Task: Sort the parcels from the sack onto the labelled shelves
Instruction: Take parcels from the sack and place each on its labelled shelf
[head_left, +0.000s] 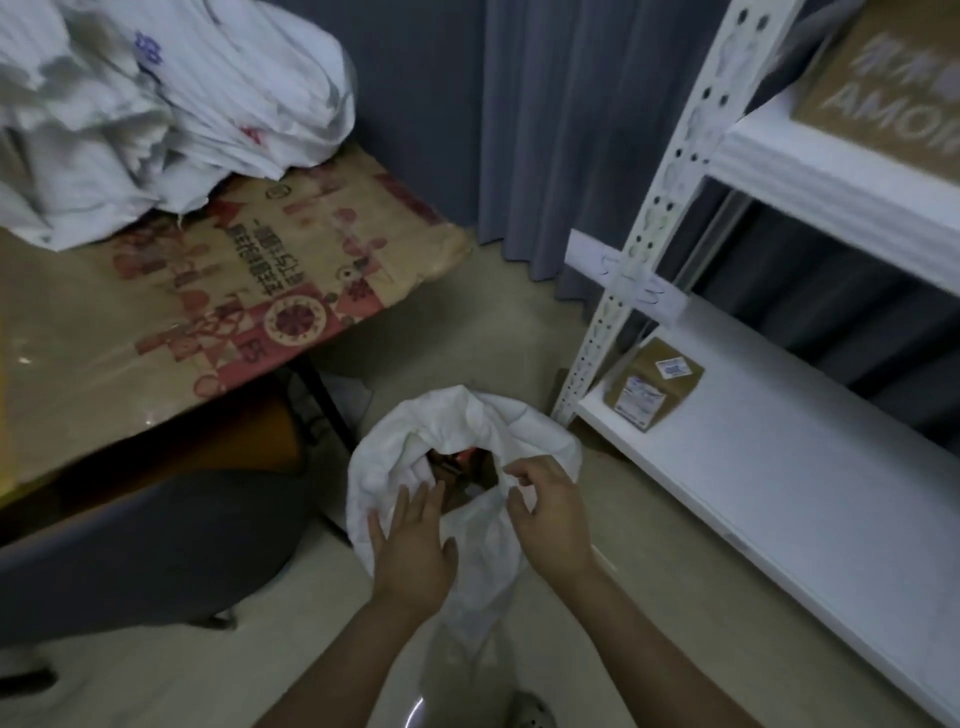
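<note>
1 open white sack (467, 452) counted on the floor and taken as the reference.
At its mouth, 2 hands are counted: left hand (410, 551) and right hand (545, 512).
Contents are glimpsed inside the sack, but the number can't be made out.
Right of the sack: 1 white rack (670, 197), 2 shelves seen, 1 paper label (623, 278) on its upright.
1 small brown parcel (652, 382) is counted on the lower shelf (779, 467), 1 large brown box (883, 88) on the upper shelf (831, 176).
Up-left of the sack: 1 flattened printed carton (291, 270) and 1 heap of white bags (156, 93), bags not countable.
Near side of the sack: 1 shoe (530, 709).
</note>
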